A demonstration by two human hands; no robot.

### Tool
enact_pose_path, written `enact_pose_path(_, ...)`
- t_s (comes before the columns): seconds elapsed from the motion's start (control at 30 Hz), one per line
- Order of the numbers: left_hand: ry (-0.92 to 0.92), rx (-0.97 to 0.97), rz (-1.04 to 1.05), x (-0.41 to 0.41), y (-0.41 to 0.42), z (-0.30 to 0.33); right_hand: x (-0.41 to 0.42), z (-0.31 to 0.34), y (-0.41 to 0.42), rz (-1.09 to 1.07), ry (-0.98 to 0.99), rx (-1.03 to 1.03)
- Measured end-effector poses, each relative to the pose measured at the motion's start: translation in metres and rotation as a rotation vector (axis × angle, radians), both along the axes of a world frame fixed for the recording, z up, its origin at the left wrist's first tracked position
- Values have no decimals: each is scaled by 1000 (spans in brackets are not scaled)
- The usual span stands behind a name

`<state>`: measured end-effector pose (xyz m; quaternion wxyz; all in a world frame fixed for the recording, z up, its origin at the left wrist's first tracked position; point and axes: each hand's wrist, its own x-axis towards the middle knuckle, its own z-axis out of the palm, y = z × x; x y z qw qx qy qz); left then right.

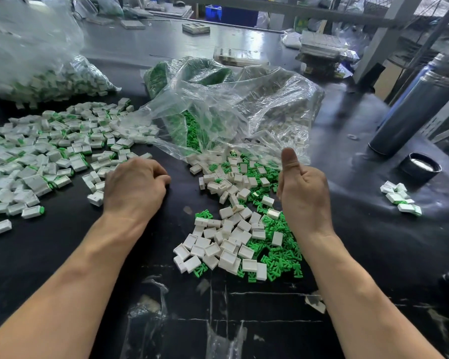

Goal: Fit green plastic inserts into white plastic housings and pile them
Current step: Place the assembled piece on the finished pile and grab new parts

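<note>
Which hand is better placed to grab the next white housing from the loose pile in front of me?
Probably the right hand. It stands edge-on against the mixed pile of white housings and green inserts. The left hand rests curled on the table, beside the finished pieces.

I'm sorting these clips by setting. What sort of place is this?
Probably a small factory assembly bench: loose white housings and green inserts heaped on a black worktable, beside a clear bulk bag.
</note>
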<state>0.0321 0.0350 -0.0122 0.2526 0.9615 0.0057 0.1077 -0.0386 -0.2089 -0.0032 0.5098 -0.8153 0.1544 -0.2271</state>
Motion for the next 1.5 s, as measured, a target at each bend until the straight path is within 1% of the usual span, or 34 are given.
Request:
enact_pose_path(0.07, -11, 26, 40, 2, 6, 0, 2, 0, -9, -28, -1, 62)
enact_pose_path(0.13, -18, 38, 79, 5, 12, 1, 5, -1, -16, -50, 22, 75)
enact_pose_path(0.3, -98, 48, 121, 8, 14, -1, 9, -5, -28, -72, 85, -25)
enact_pose_path(0.4, -186, -16, 5, 4, 3, -2, 10, -5, -34, -57, 194, -165)
enact_pose_path(0.5, -115, -154, -166, -2, -12, -5, 9, -4, -38, -118, 304, -356)
enact_pose_path(0.6, -30, -163, -254, -8, -22, -11, 9, -3, -40, -143, 361, -450)
enact_pose_path(0.7, 15, -151, -289, -10, -29, -13, 10, -5, -44, -142, 433, -496)
enact_pose_path(0.83, 39, -110, -298, -10, -32, -14, 13, -7, -47, -122, 495, -524)
enact_pose_path(0.93, 24, -123, -290, -12, -34, -14, 13, -9, -47, -127, 472, -511)
enact_pose_path(1.03, 19, -155, -275, -13, -33, -14, 13, -10, -48, -132, 447, -468)
enact_pose_path(1.2, 33, -235, -246, -13, -30, -13, 14, -11, -51, -147, 442, -466)
enact_pose_path(1.3, 53, -362, -234, -14, -28, -9, 13, -12, -51, -150, 421, -460)
enact_pose_path(1.4, 56, -604, -258, -16, -29, -1, 13, -10, -47, -148, 312, -425)
enact_pose_path(1.43, 62, -682, -278, -17, -30, 1, 12, -9, -45, -134, 258, -371)
enact_pose_path(1.5, 89, -822, -310, -20, -32, 5, 9, -5, -35, -56, 161, -176)
